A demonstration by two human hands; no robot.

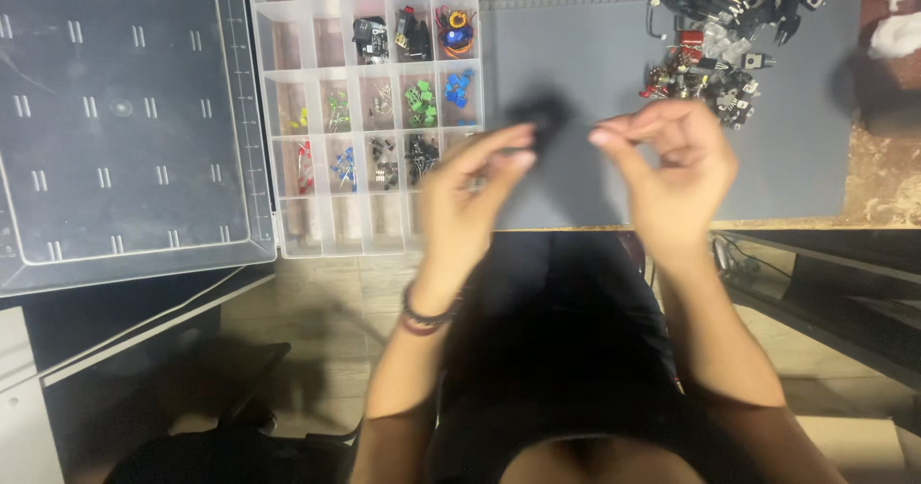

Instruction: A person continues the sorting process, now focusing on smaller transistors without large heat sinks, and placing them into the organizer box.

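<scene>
A small black part (544, 119), blurred, sits just above centre, over the near edge of the grey mat (614, 158). The left hand (470, 196) pinches it between thumb and forefinger, fingertips at the part's lower left. The right hand (672, 172), at 3 o'clock of the part and just beside it, has its fingers curled with thumb and forefinger pressed together; whether they hold anything cannot be told. A dark bracelet (427, 313) rings the left wrist.

At 9 o'clock of the part stands a clear compartment box (369, 110) with yellow, green, red, blue and black small components in its cells. Its open lid (125, 119) lies flat further left. At 1 o'clock, on the mat's far corner, lies a heap of black and silver components (720, 52). Right of the mat the worn wooden tabletop (878, 182) shows, with white cloth (897, 14) at 2 o'clock. Toward 6 o'clock, below the table edge, are a tiled floor (317, 330) and the person's dark clothing.
</scene>
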